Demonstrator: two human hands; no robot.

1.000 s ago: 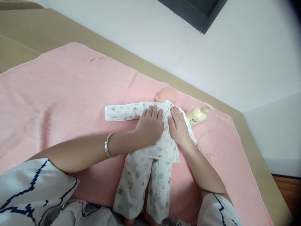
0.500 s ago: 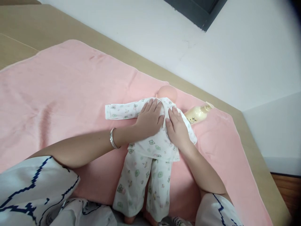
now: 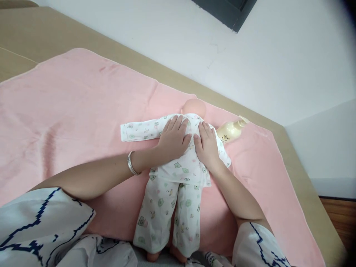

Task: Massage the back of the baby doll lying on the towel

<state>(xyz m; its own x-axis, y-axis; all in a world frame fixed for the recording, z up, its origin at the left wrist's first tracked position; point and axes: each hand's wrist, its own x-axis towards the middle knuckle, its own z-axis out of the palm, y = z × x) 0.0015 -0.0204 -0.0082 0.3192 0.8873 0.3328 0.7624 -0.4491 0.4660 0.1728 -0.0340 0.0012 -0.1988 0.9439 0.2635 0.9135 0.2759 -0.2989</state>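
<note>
A doll in a white printed long-sleeved top [image 3: 185, 170] and matching trousers [image 3: 160, 211] lies stretched out on a pink blanket [image 3: 111, 89]. Its bare round head [image 3: 194, 106] points away from me, with no face showing. My left hand [image 3: 174, 139] rests flat on the upper left of the top, fingers extended. On the upper right, my right hand [image 3: 207, 144] also lies flat, its thumb apart from the fingers. Neither hand grasps anything. One sleeve [image 3: 139, 130] stretches out to the left; the other sleeve [image 3: 224, 154] angles down to the right. The doll's feet [image 3: 152, 256] show at the bottom.
A cream pump bottle [image 3: 230, 130] lies on its side just right of the doll's shoulder. The blanket covers a tan surface [image 3: 111, 48] that runs along a white wall [image 3: 172, 40]. Wooden flooring [image 3: 339, 222] shows beyond the right edge.
The whole view has shifted slightly. Both hands remain flat on the doll's top, in nearly the same places.
</note>
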